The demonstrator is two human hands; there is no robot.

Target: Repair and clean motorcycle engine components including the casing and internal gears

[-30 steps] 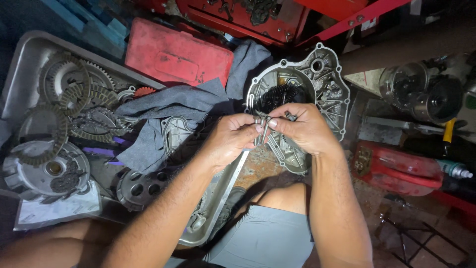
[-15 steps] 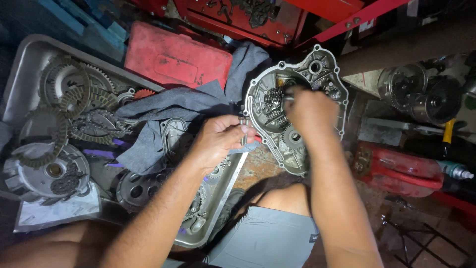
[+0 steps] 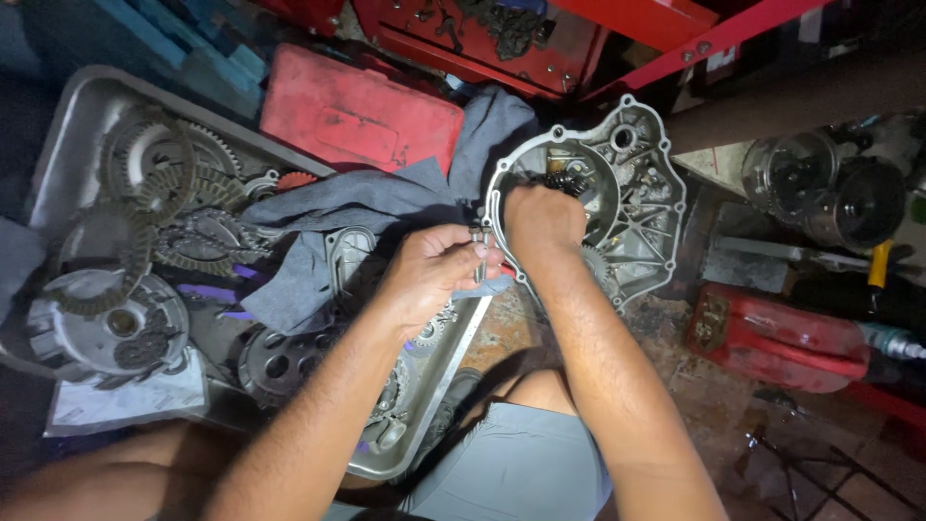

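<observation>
A grey metal engine case (image 3: 644, 207) with gears inside lies on the floor ahead of me. My right hand (image 3: 542, 218) reaches into its left half, fingers curled at a dark gear; what it grips is hidden. My left hand (image 3: 436, 270) hovers just left of the case, closed on a few small silver bolts (image 3: 478, 247) that stick up between the fingers. A grey-blue rag (image 3: 359, 203) lies beside that hand, draped over the tray and the case's edge.
A metal tray (image 3: 68, 154) at left holds clutch plates, gears and a clutch basket (image 3: 106, 323). A red tool case (image 3: 359, 108) lies behind it. Red containers (image 3: 772, 338) and round engine parts (image 3: 830, 193) sit at right. My knee and shorts (image 3: 521, 463) are below.
My right hand left the bolts held in front of me and moved up into the engine case, then shifted left inside it. My left hand stayed put with the bolts.
</observation>
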